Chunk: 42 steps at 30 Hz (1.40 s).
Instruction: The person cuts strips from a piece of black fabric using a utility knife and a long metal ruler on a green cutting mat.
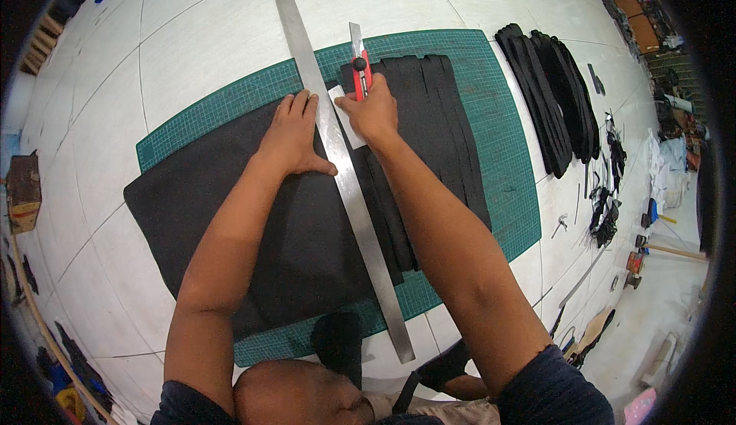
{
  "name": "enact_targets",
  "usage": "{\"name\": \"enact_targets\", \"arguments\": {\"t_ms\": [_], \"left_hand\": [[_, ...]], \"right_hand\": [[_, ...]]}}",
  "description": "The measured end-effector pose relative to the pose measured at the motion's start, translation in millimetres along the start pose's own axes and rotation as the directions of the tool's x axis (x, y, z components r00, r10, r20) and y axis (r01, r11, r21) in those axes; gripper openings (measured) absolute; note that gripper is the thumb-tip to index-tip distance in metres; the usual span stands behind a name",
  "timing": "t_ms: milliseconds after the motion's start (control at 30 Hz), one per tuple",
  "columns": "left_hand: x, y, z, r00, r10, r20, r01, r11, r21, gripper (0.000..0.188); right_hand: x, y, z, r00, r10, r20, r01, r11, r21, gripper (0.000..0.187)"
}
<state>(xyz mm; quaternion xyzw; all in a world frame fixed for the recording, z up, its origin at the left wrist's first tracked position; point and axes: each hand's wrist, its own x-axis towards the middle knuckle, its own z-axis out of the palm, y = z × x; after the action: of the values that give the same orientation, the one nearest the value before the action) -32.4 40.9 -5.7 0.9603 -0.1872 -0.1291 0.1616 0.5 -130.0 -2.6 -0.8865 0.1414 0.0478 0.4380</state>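
A: Where's the left hand (291,135)?

B: Flat on the black sheet (253,225), fingers spread, tips touching the long steel ruler (337,156) at its 9 o'clock side. It grips nothing.

A: And the right hand (373,113)?

B: Fingers closed around a red utility knife (360,68), blade end pointing to 12 o'clock, just beside the ruler's other edge.

A: What lies beneath?

B: A green cutting mat (498,141) on the white tiled floor (192,41). Cut black strips (437,118) lie at the ruler's 3 o'clock; a further pile of strips (556,95) sits off the mat.

A black sheet (253,218) lies on a green gridded cutting mat (491,118), beside a silver ruler (337,156) and red knife (360,72).
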Motion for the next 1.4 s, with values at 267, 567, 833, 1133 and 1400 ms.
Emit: {"name": "enact_targets", "arguments": {"t_ms": [267,567,833,1133,1400], "left_hand": [[0,-2,-3,1.000,0.012,0.006,-0.012,1.000,-0.013,0.137],[2,3,-6,1.000,-0.009,0.019,0.010,0.999,-0.045,0.135],[2,6,0,1.000,0.003,0.019,-0.003,1.000,-0.011,0.134],[4,-14,8,1.000,0.016,-0.005,-0.015,0.992,0.125,0.136],[12,-3,6,0.998,-0.008,0.057,-0.002,0.985,0.175,0.142]], "right_hand": [[2,7,9,1.000,0.028,0.007,-0.028,0.997,-0.074,0.048],[-1,11,9,0.999,-0.015,0.051,0.013,1.000,0.026,0.059],[-8,-1,4,1.000,-0.019,-0.021,0.017,0.992,-0.128,0.052],[-114,53,-98,0.996,-0.039,0.075,0.015,0.955,0.297,0.050],[-305,167,-125,0.973,0.185,0.140,-0.207,0.965,0.163,0.047]]}}
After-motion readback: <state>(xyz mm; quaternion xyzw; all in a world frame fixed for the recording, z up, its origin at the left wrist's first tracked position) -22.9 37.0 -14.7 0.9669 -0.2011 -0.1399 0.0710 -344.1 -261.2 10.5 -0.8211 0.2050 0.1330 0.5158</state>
